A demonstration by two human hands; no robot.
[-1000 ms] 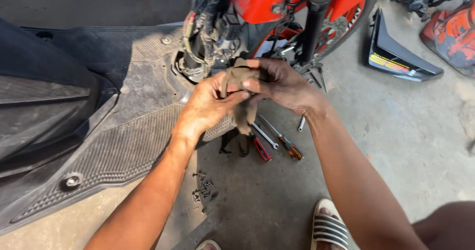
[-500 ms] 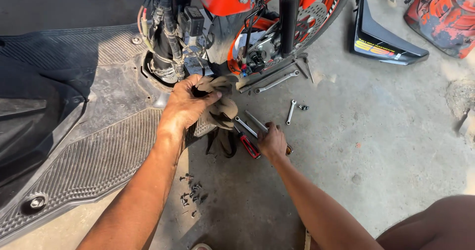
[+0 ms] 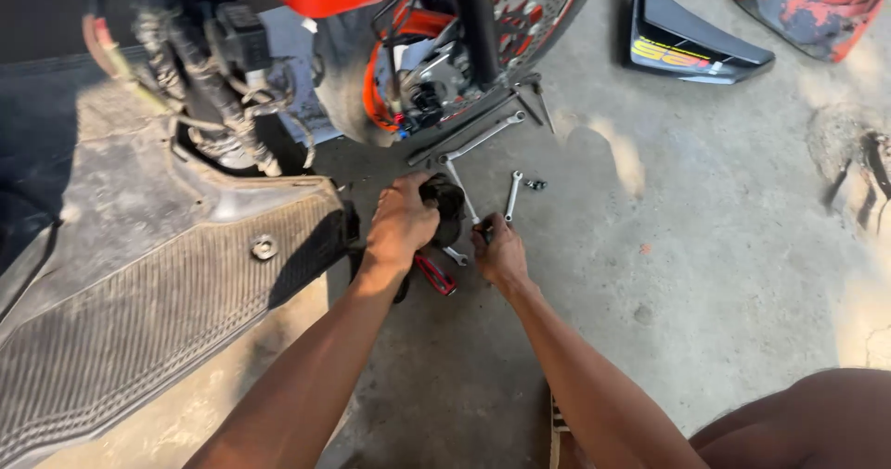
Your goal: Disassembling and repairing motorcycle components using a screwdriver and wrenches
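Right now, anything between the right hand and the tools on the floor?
Nothing visible. The right hand is already down on the tools, fingers at the shaft of a long silver tool. A small wrench lies just beyond it on bare concrete. The left hand grips a dark rag beside it.

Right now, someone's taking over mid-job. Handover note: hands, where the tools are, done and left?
Left hand: gripping a dark rag low over the concrete floor.
Right hand: down on the tool pile, fingers on a slim metal tool; grip unclear.
Red-handled tool lies between the hands; small wrench and long wrench lie by the front wheel.
Done: panels off, wiring exposed.
Left: tools loose, panels still on the floor.
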